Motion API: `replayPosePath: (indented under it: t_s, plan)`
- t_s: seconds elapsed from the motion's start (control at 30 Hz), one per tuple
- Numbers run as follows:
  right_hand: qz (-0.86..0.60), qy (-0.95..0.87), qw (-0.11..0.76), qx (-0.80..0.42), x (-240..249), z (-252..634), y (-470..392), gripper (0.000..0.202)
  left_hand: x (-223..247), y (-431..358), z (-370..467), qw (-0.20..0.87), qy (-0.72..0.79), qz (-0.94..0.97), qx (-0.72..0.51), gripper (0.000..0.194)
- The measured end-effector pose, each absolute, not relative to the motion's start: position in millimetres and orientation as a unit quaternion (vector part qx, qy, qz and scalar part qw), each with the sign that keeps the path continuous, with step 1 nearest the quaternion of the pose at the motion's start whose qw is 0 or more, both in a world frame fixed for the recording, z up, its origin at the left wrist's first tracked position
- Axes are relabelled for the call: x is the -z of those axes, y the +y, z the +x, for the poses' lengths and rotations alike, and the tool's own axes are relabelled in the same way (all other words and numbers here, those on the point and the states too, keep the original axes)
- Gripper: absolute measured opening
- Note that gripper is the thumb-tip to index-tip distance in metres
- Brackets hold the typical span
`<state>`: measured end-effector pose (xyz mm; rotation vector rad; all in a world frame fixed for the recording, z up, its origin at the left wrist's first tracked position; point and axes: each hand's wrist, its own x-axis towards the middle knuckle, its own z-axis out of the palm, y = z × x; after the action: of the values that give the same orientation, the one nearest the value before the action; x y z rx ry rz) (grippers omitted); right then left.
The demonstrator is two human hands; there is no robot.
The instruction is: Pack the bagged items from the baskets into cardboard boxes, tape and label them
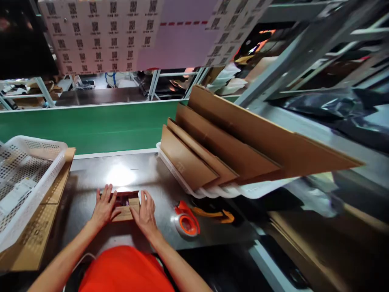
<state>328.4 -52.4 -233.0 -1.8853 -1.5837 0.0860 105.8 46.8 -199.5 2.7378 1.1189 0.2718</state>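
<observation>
A small cardboard box (123, 215) stands on the metal table in front of me. Its top gapes, and something dark with purplish spots lies inside, too shaded to name. My left hand (105, 207) holds the box at its left end, thumb on the front flap and the other fingers spread toward the back. At the right end, my right hand (146, 213) grips the box with its thumb by the right flap and fingers bent along the side. A bit of white, perhaps paper or tape, shows beside the right fingers.
An orange tape dispenser (187, 223) and a yellow-handled tool (212, 213) lie to the right. Behind them, a white basket (179, 174) holds several upright cardboard sheets (225, 138). At left, a white perforated basket (57, 156) rests on flat cardboard (33, 239). A green conveyor belt (121, 129) runs behind the table.
</observation>
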Motion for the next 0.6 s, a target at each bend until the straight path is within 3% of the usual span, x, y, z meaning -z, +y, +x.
replayPosePath:
  t_s: [0.07, 0.2, 0.4, 0.47, 0.53, 0.6]
  plan:
    - [-0.72, -0.624, 0.303, -0.027, 236.9, 326.8, -56.2, 0.076, 210.5, 35.8, 97.9, 0.098, 0.405, 0.905, -0.082, 0.059]
    - [-0.623, -0.746, 0.187, -0.144, 233.9, 334.0, -62.5, 0.072, 221.3, 15.1, 78.6, 0.158, 0.375, 0.912, -0.044, 0.049]
    - [-0.609, -0.755, 0.142, -0.197, 227.3, 328.4, -71.0, 0.103, 231.8, 4.4, 64.6, 0.15, 0.394, 0.902, -0.096, 0.05]
    - [-0.589, -0.766, 0.147, -0.212, 232.0, 333.8, -77.2, 0.099, 239.6, 4.5, 62.9, 0.155, 0.397, 0.895, -0.135, 0.05]
    - [-0.599, -0.75, 0.186, -0.21, 240.8, 354.6, -90.2, 0.082, 247.9, 6.0, 60.9, 0.172, 0.388, 0.891, -0.162, 0.049]
    - [-0.69, -0.657, 0.25, -0.172, 250.0, 390.4, -110.7, 0.064, 253.8, 7.8, 58.6, 0.193, 0.374, 0.891, -0.172, 0.049]
